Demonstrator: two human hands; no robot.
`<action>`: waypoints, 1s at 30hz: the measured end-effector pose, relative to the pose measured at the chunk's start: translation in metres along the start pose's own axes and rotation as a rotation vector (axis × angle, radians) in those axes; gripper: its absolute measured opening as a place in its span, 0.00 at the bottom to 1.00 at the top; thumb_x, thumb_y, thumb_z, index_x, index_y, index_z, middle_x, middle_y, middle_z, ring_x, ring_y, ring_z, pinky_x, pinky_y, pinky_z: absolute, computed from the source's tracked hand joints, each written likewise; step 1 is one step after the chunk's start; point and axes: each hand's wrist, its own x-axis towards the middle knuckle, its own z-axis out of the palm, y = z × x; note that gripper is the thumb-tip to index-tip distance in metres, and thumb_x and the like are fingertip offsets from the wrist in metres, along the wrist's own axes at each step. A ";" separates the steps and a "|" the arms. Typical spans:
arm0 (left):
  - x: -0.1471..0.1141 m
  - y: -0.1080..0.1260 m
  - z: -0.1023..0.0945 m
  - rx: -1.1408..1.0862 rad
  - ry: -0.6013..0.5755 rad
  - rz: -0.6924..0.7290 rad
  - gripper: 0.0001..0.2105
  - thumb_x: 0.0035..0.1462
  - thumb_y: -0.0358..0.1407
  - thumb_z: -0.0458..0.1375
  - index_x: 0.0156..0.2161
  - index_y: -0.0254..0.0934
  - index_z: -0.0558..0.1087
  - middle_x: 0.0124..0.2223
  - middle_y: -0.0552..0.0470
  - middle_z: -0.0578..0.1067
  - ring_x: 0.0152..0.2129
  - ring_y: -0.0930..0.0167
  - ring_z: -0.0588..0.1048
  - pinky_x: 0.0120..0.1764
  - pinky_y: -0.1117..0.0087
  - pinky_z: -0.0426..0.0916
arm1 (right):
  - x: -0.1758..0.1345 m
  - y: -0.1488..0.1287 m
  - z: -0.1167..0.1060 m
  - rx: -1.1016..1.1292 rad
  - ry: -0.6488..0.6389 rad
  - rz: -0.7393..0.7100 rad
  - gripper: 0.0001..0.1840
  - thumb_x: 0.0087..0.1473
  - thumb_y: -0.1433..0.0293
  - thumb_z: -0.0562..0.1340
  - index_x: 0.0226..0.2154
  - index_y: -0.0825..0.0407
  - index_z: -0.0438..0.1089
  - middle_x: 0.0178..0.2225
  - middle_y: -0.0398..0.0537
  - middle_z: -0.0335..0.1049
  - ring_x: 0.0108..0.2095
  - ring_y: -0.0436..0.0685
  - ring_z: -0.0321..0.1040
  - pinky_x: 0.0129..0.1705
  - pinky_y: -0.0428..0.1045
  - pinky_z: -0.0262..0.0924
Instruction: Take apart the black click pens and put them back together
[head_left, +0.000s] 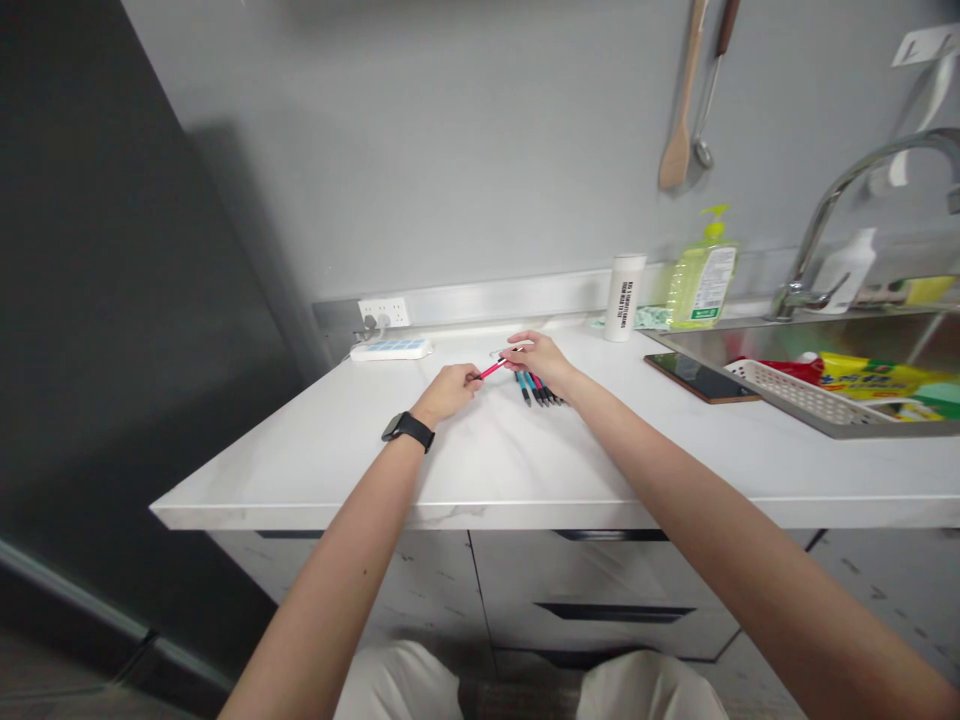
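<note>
Over the desk (337,450), both forearms converge: the left hand (452,390) pinches one end of a pink pen (493,369) in nearly closed fingertips, while the right hand (541,358), fingers bent, pinches the other. More pens (534,388) lie beneath the right hand. Farther right of it, a pump bottle (701,285) holds yellow-green liquid; the sink (739,342) contains a white perforated basket (784,385) and a yellow packet (870,375).

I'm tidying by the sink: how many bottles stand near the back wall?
3: the white printed bottle, left of the pump bottle; that pump bottle, left of the tap; and a plain white bottle behind the tap. Others may be hidden.
</note>
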 end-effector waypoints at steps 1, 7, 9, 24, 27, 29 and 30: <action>0.000 -0.001 0.000 -0.016 -0.007 -0.009 0.07 0.52 0.31 0.52 0.35 0.34 0.71 0.26 0.52 0.74 0.23 0.72 0.72 0.32 0.72 0.66 | 0.000 0.001 -0.001 0.017 -0.018 -0.003 0.15 0.43 0.84 0.64 0.32 0.53 0.64 0.24 0.42 0.74 0.23 0.47 0.69 0.31 0.44 0.65; 0.003 -0.008 0.004 -0.107 0.017 -0.021 0.08 0.52 0.27 0.50 0.37 0.37 0.66 0.29 0.52 0.76 0.25 0.73 0.72 0.33 0.71 0.67 | -0.002 -0.002 0.001 0.039 -0.020 0.014 0.13 0.43 0.83 0.64 0.30 0.53 0.64 0.25 0.42 0.74 0.24 0.47 0.70 0.32 0.44 0.66; 0.003 -0.007 0.004 -0.109 0.014 -0.026 0.07 0.53 0.26 0.48 0.36 0.37 0.65 0.29 0.52 0.75 0.25 0.73 0.72 0.34 0.71 0.67 | -0.002 -0.002 0.003 0.031 0.009 -0.009 0.12 0.43 0.81 0.66 0.27 0.53 0.63 0.21 0.41 0.71 0.23 0.47 0.70 0.30 0.44 0.66; 0.002 -0.002 0.001 -0.093 0.048 -0.015 0.06 0.52 0.26 0.49 0.35 0.37 0.64 0.25 0.56 0.69 0.24 0.73 0.70 0.32 0.72 0.64 | 0.000 0.001 0.001 0.026 0.040 -0.044 0.11 0.44 0.80 0.67 0.27 0.53 0.64 0.20 0.41 0.70 0.22 0.46 0.68 0.31 0.44 0.66; -0.002 0.003 0.001 -0.074 0.017 -0.042 0.04 0.53 0.28 0.51 0.35 0.37 0.64 0.24 0.56 0.69 0.23 0.73 0.70 0.31 0.72 0.63 | 0.000 0.003 -0.001 0.011 0.042 -0.046 0.13 0.42 0.84 0.65 0.29 0.54 0.64 0.23 0.41 0.73 0.25 0.46 0.69 0.33 0.44 0.65; -0.003 0.005 0.001 -0.052 0.007 -0.026 0.04 0.51 0.31 0.55 0.34 0.37 0.65 0.25 0.56 0.70 0.23 0.73 0.69 0.30 0.72 0.62 | 0.001 0.003 -0.002 -0.004 0.031 -0.043 0.15 0.41 0.85 0.63 0.29 0.53 0.64 0.26 0.42 0.74 0.26 0.46 0.69 0.33 0.44 0.64; -0.003 0.005 0.001 -0.042 0.001 -0.012 0.05 0.50 0.33 0.57 0.34 0.37 0.65 0.25 0.57 0.70 0.23 0.73 0.68 0.29 0.72 0.62 | 0.001 0.004 -0.002 -0.008 0.027 -0.037 0.15 0.40 0.86 0.63 0.30 0.53 0.64 0.26 0.42 0.74 0.26 0.46 0.69 0.34 0.45 0.64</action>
